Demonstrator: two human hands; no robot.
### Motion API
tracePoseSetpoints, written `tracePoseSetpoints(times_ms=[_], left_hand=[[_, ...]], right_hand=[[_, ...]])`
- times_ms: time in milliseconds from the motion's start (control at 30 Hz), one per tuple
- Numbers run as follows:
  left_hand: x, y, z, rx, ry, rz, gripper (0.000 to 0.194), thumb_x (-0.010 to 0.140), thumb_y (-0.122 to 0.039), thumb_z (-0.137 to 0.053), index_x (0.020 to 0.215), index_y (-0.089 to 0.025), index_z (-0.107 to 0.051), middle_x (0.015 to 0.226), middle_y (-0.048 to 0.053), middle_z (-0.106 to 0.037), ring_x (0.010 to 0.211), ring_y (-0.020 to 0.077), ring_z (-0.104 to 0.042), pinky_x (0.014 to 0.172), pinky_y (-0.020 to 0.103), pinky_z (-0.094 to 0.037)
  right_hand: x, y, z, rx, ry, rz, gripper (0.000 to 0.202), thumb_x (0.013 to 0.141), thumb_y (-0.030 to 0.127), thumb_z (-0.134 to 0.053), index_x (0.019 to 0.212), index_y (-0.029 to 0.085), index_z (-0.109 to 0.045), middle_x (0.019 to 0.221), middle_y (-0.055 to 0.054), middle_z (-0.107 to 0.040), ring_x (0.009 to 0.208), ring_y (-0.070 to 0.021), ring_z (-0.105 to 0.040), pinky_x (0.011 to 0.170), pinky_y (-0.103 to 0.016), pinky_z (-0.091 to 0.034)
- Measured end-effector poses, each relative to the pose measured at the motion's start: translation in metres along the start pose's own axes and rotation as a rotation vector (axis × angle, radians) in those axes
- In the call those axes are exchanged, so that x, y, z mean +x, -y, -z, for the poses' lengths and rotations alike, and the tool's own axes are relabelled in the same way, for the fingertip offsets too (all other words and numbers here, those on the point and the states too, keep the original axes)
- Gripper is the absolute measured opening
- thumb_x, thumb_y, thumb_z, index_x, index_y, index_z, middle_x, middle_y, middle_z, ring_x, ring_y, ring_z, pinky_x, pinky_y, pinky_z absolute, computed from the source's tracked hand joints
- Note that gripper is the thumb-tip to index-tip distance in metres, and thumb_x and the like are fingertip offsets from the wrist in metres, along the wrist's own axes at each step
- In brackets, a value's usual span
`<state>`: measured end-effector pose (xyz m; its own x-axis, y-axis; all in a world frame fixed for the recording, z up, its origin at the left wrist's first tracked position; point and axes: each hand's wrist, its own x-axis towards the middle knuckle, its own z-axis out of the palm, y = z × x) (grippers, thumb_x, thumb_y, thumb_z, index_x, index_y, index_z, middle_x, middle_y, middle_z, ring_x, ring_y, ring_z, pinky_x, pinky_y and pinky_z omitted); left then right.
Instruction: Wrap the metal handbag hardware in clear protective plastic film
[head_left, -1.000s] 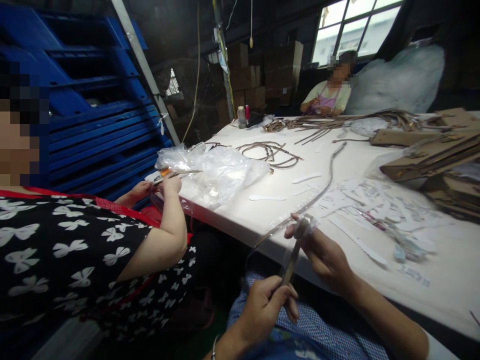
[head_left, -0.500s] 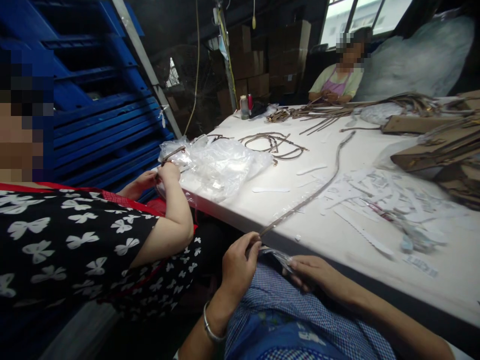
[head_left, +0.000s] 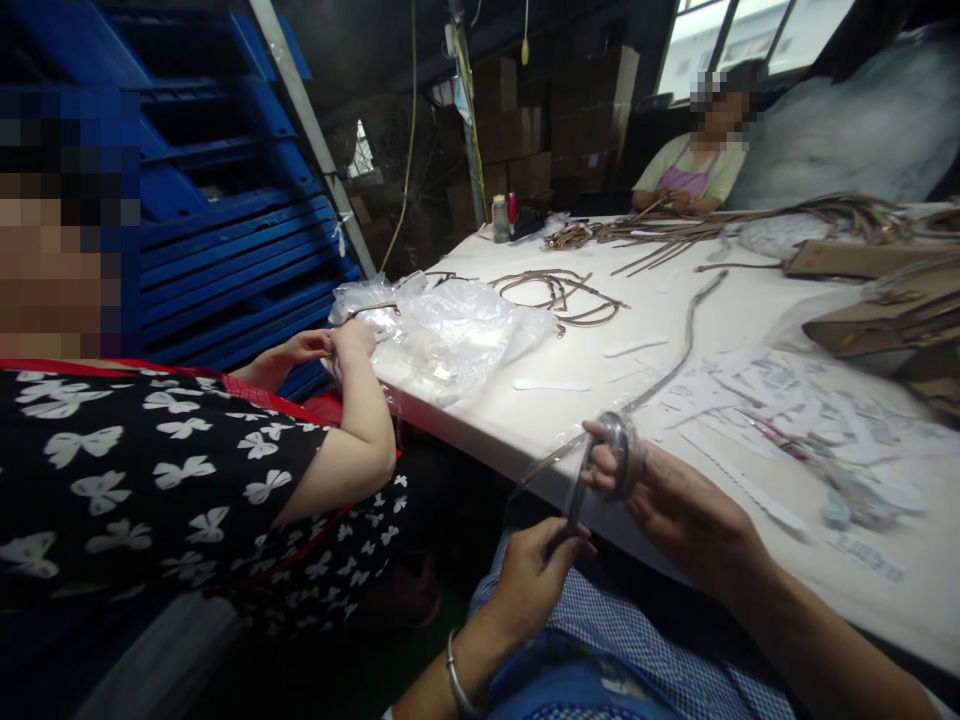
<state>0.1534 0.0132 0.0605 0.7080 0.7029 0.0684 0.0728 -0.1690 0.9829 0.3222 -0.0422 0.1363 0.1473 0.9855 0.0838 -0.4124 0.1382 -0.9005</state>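
A long, thin brown strap, which looks covered in clear film, runs across the white table and over its front edge. My right hand is raised above the edge, with a shiny grey-brown coil looped round its fingers. Whether the coil is the same strap or a separate strip I cannot tell. Below it, my left hand, with a bangle at the wrist, pinches a dark flat strip that leads up to the coil.
On the table lie paper scraps, a crumpled clear plastic bag, looped straps and brown bags. A co-worker sits close on my left, handling a strap; another person sits across the table.
My right hand has risen from my lap to above the table edge, the coil now showing round its fingers. My left hand has moved right and lower, onto the dark strip.
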Motion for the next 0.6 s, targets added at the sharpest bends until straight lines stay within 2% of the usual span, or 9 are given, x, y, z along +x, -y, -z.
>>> tracePoseSetpoints(times_ms=[100,167,233,333,433,533,600], left_hand=[[-0.002,-0.006,-0.001,-0.165,0.072,0.051,0.032,0.092,-0.042,-0.053,0.094,-0.014,-0.068,0.081,0.006,-0.069,0.073,0.0152,-0.064,0.07,0.024,-0.049],[-0.004,-0.01,0.0,-0.285,0.103,0.11,0.035,0.091,-0.046,-0.053,0.094,-0.013,-0.065,0.077,0.004,-0.065,0.057,0.0095,-0.056,0.056,0.02,-0.044],[-0.005,-0.015,0.003,-0.351,0.101,0.164,0.037,0.09,-0.048,-0.053,0.09,-0.012,-0.064,0.073,0.002,-0.062,0.046,0.0046,-0.045,0.046,0.017,-0.033],[-0.004,-0.021,0.012,-0.388,0.065,0.225,0.041,0.09,-0.049,-0.053,0.078,-0.011,-0.061,0.066,0.0,-0.057,0.041,0.0021,-0.033,0.04,0.017,-0.02],[-0.002,-0.024,0.02,-0.404,0.054,0.293,0.046,0.09,-0.05,-0.052,0.069,-0.01,-0.06,0.062,0.0,-0.054,0.04,0.0018,-0.028,0.039,0.018,-0.014],[0.002,-0.024,0.025,-0.353,0.092,0.341,0.049,0.09,-0.052,-0.05,0.069,-0.01,-0.063,0.06,0.0,-0.056,0.039,0.0027,-0.029,0.038,0.018,-0.016],[0.005,-0.023,0.028,-0.235,0.167,0.333,0.052,0.091,-0.054,-0.045,0.073,-0.01,-0.067,0.062,0.002,-0.06,0.039,0.004,-0.033,0.038,0.018,-0.021]], right_hand=[[0.006,-0.008,0.011,-0.458,-0.099,0.25,0.036,0.095,0.032,-0.05,0.13,0.027,-0.054,0.11,-0.007,-0.062,0.116,-0.0263,-0.055,0.105,-0.045,-0.041],[0.008,-0.022,0.022,-0.807,-0.052,0.386,0.029,0.095,0.026,-0.048,0.123,0.025,-0.057,0.12,-0.01,-0.062,0.125,-0.0283,-0.049,0.107,-0.047,-0.039],[0.007,-0.04,0.033,-1.053,0.059,0.464,0.031,0.096,0.021,-0.044,0.124,0.022,-0.056,0.126,-0.014,-0.06,0.123,-0.0295,-0.052,0.101,-0.047,-0.045],[0.001,-0.06,0.042,-1.209,0.23,0.475,0.036,0.096,0.02,-0.04,0.131,0.018,-0.05,0.114,-0.018,-0.065,0.105,-0.0293,-0.062,0.088,-0.045,-0.053],[-0.004,-0.065,0.041,-1.283,0.352,0.443,0.037,0.094,0.028,-0.047,0.128,0.013,-0.051,0.105,-0.019,-0.066,0.095,-0.0297,-0.063,0.083,-0.044,-0.054],[-0.007,-0.062,0.035,-1.363,0.388,0.387,0.028,0.095,0.027,-0.041,0.111,0.012,-0.059,0.094,-0.017,-0.066,0.082,-0.0266,-0.061,0.074,-0.041,-0.052],[-0.009,-0.061,0.034,-1.374,0.371,0.317,0.026,0.095,0.025,-0.038,0.098,0.014,-0.062,0.084,-0.014,-0.065,0.073,-0.0232,-0.058,0.068,-0.037,-0.049]])
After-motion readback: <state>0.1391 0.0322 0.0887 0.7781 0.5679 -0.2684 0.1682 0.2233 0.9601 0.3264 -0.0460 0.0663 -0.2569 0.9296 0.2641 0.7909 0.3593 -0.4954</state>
